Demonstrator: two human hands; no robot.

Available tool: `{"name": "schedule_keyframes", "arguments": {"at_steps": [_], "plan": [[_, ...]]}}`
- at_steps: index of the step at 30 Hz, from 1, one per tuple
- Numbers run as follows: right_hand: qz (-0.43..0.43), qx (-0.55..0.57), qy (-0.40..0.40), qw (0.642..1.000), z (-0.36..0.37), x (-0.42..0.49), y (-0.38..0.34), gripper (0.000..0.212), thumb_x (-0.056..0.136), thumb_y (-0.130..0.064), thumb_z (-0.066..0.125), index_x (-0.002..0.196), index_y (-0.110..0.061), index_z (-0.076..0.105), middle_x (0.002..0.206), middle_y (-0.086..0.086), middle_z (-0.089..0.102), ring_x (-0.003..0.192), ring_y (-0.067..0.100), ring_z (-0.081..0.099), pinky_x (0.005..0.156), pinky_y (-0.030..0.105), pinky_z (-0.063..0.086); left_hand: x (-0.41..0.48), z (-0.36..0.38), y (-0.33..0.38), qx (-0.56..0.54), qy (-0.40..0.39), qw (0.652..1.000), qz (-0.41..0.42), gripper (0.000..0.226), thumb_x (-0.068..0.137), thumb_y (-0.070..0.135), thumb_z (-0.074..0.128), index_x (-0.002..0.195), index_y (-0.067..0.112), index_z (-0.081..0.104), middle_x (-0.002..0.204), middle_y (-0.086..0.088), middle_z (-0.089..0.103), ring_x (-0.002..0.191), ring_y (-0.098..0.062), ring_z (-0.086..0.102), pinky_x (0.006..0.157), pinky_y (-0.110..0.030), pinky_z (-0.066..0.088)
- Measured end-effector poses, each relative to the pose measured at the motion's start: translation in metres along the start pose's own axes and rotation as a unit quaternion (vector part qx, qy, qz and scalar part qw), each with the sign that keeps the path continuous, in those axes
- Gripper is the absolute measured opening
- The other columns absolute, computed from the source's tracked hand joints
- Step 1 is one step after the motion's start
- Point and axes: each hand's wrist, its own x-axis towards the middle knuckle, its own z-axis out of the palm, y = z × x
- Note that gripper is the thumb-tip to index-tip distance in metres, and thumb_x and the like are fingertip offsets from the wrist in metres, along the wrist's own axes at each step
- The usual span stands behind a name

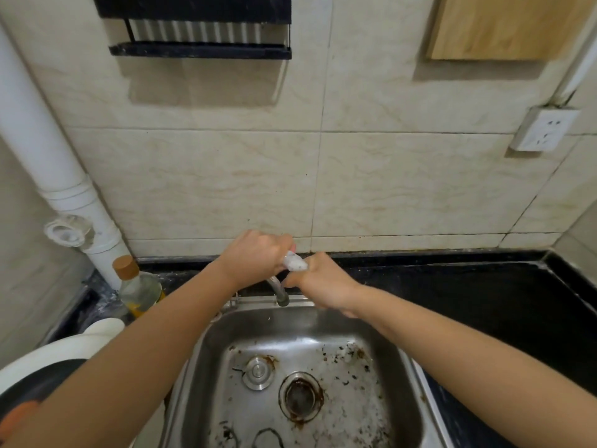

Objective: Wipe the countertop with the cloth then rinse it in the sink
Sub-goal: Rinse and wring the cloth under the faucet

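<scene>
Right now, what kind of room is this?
Probably a home kitchen: there is a steel sink with a faucet, a black countertop beside it, and what looks like a cooking oil bottle in the corner.

Sink (pixel 403 367) basin open below; faucet (pixel 280 291) at its back rim; bottle (pixel 139 287) and pipe (pixel 48 150) crowd left; right desk (pixel 468 305) bare.
</scene>
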Motion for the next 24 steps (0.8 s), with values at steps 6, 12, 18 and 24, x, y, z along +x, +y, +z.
{"name": "schedule_keyframes", "arguments": {"at_steps": [6, 12, 18, 24], "plan": [[0.103, 0.409, -0.121, 0.899, 0.026, -0.002, 0.015, 0.026, 0.089, -0.006, 0.049, 0.073, -0.021, 0.036, 0.049, -0.006, 0.022, 0.036, 0.007, 0.016, 0.033, 0.018, 0.017, 0.000, 0.018, -0.005, -0.022, 0.017, 1.000, -0.004, 0.006, 0.066, 0.017, 0.059, 0.067, 0.011, 0.057, 0.045, 0.001, 0.051, 0.030, -0.022, 0.046, 0.030, -0.023, 0.034], [0.083, 0.442, -0.156, 0.879, 0.019, -0.004, 0.017, 0.028, 0.090, -0.006, 0.045, 0.068, -0.021, 0.035, 0.043, -0.009, 0.027, 0.033, 0.006, 0.018, 0.034, 0.018, 0.014, 0.005, 0.021, -0.001, -0.048, 0.014, 0.998, -0.040, 0.019, 0.074, 0.024, 0.043, 0.069, 0.013, 0.057, 0.047, 0.001, 0.052, 0.034, -0.022, 0.046, 0.031, -0.024, 0.037], [0.086, 0.160, -0.158, 0.971, -0.015, 0.001, 0.033, 0.012, 0.088, -0.021, 0.047, 0.077, -0.017, 0.045, 0.057, -0.006, 0.031, 0.044, 0.009, 0.019, 0.039, 0.022, 0.013, -0.012, 0.019, 0.015, -0.117, -0.120, 0.974, -0.156, 0.019, 0.085, 0.027, 0.061, 0.095, 0.016, 0.048, 0.085, 0.005, 0.050, 0.071, -0.017, 0.045, 0.058, -0.030, 0.031], [0.096, 0.080, -0.168, 0.978, -0.049, 0.009, 0.035, 0.031, 0.092, -0.026, 0.032, 0.086, -0.008, 0.057, 0.062, 0.000, 0.042, 0.050, 0.011, 0.031, 0.048, 0.024, 0.024, -0.024, 0.013, 0.026, -0.368, -0.222, 0.869, -0.244, 0.017, 0.092, 0.040, 0.054, 0.101, 0.028, 0.047, 0.088, 0.004, 0.062, 0.076, -0.017, 0.057, 0.067, -0.035, 0.047]]}}
